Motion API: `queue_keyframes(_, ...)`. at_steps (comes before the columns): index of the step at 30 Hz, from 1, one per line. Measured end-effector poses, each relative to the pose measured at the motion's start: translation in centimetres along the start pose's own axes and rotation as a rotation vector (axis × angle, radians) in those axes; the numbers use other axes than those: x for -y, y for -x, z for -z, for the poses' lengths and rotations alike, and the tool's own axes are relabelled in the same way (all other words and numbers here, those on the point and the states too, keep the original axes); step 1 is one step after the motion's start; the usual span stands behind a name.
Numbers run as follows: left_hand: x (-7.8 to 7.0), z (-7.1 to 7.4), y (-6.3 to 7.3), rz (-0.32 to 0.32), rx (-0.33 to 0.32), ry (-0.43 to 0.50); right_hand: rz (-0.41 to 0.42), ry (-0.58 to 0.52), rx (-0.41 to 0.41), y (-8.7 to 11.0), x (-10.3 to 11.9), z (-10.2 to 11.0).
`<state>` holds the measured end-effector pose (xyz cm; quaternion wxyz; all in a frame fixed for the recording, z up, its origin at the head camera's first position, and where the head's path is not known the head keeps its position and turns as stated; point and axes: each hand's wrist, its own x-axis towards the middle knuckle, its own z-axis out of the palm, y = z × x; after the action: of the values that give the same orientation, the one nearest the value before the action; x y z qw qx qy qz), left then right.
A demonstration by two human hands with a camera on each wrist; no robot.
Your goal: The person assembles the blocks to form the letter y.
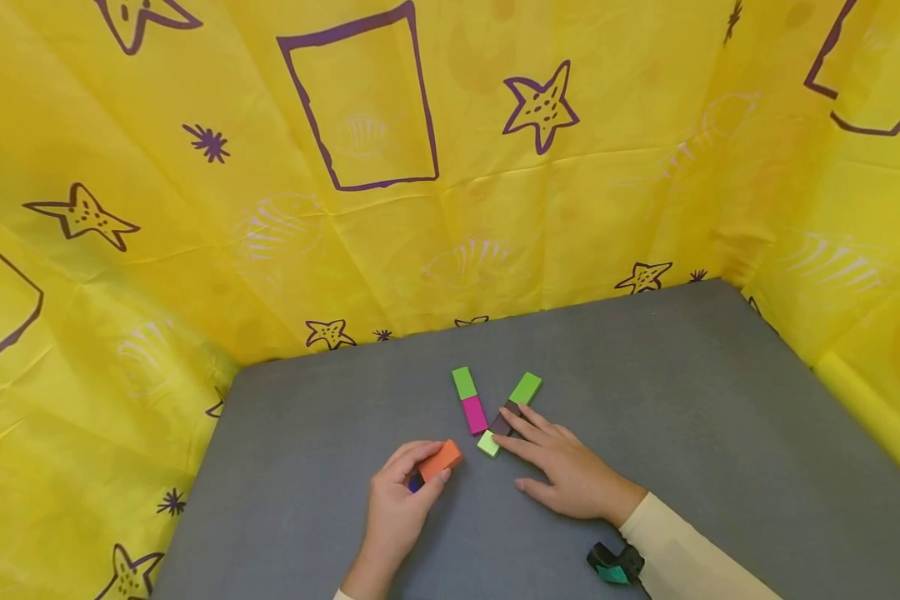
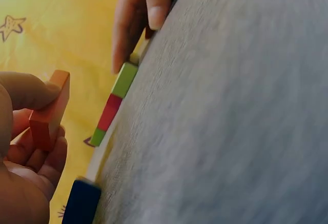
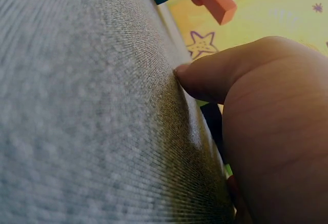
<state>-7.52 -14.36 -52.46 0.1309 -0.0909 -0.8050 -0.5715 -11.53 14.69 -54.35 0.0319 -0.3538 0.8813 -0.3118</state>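
Observation:
My left hand [image 1: 401, 496] pinches an orange block [image 1: 441, 460] between thumb and fingers, held above the table. A blue block [image 2: 82, 202] sits on the table below that hand, mostly hidden by it in the head view. My right hand [image 1: 570, 471] lies with fingers outstretched over a dark brown block [image 1: 502, 423], fingertips on it and by a light green block [image 1: 488, 443]. Together the blocks form a V: a green block [image 1: 464, 382] and a magenta block [image 1: 475, 415] in the left arm, another green block [image 1: 526, 388] beyond the brown one in the right arm.
The grey table [image 1: 330, 400] is bordered by a yellow cloth [image 1: 390, 242] with starfish drawings at the back and both sides. A black strap with a teal part [image 1: 615, 564] is worn at the right wrist.

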Motion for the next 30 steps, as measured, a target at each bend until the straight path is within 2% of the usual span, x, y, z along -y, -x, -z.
queue_keyframes(5,-0.3,-0.9,0.4,-0.01,0.005,-0.053,0.0,0.01,0.001,0.0,0.0,0.1)
queue_keyframes(11,-0.3,-1.9,0.8,-0.054,0.005,-0.105,0.001,0.018,-0.005,0.0,0.1,0.1)
queue_keyframes(23,-0.4,-3.8,1.4,-0.144,0.01,-0.398,0.006,0.011,-0.009,0.0,0.0,0.0)
queue_keyframes(27,-0.4,-3.8,1.3,-0.151,0.053,-0.462,0.004,0.013,-0.012,0.0,-0.1,-0.1)
queue_keyframes(30,-0.6,-3.2,1.2,-0.1,0.131,-0.411,0.006,0.013,-0.012,-0.1,-0.1,-0.1)
